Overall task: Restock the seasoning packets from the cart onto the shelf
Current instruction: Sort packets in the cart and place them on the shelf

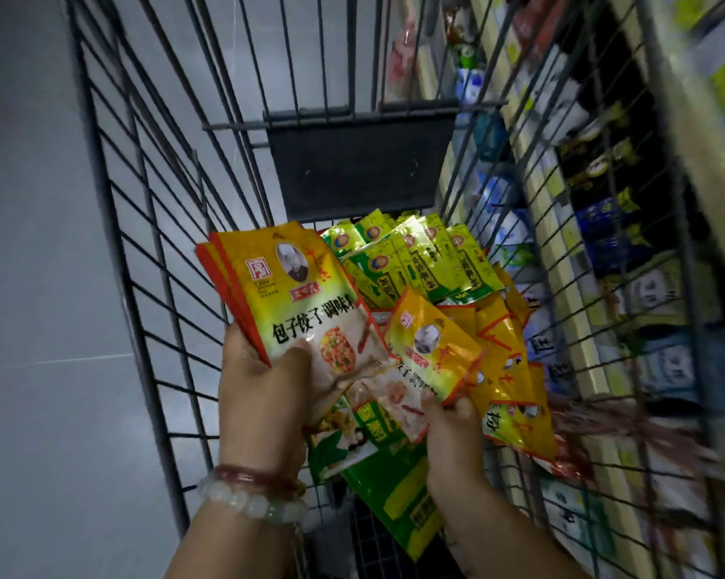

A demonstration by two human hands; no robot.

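The left hand [264, 386] grips a fanned stack of yellow seasoning packets [293, 286], thumb pressed across the front one. Just beside it the right hand [452, 432] pinches the lower edge of one more yellow packet [431, 348], lifted above the heap. Under both hands, more yellow and green packets [415, 257] lie piled in the wire cart [143, 244]. Two bead bracelets [252, 491] circle the left wrist. Beyond the cart's right side runs the stocked shelf [582, 286], blurred.

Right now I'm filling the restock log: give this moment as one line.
left hand: holds packet stack | right hand: pinches single packet | place: over cart | shelf: right
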